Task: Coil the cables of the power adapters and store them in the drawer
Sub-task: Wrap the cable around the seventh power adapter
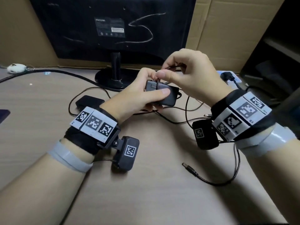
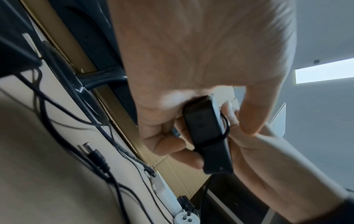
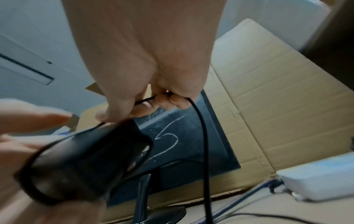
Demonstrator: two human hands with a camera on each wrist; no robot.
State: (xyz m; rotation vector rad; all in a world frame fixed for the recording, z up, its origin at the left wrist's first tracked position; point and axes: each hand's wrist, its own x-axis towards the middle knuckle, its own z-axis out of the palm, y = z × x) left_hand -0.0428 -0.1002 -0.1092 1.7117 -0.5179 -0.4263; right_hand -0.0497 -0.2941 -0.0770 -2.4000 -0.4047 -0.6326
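My left hand (image 1: 146, 93) grips a black power adapter (image 1: 168, 96) above the desk, thumb on top and fingers beneath; the same adapter (image 2: 208, 134) (image 3: 90, 163) shows in both wrist views. Its thin black cable (image 1: 157, 83) runs across the adapter's top. My right hand (image 1: 181, 70) pinches that cable (image 3: 201, 121) just above the adapter. A second black adapter (image 1: 90, 102) lies on the desk to the left, its cable looping around it. A loose barrel plug (image 1: 190, 168) lies near the front, and another barrel plug (image 1: 207, 115) sits by my right wrist.
A black monitor (image 1: 113, 26) on a round stand (image 1: 113, 78) stands just behind my hands, with cardboard (image 1: 227, 30) behind it. A white power strip (image 3: 318, 177) lies at the right rear. A thick black cord (image 1: 65, 73) crosses the desk at left. No drawer is in view.
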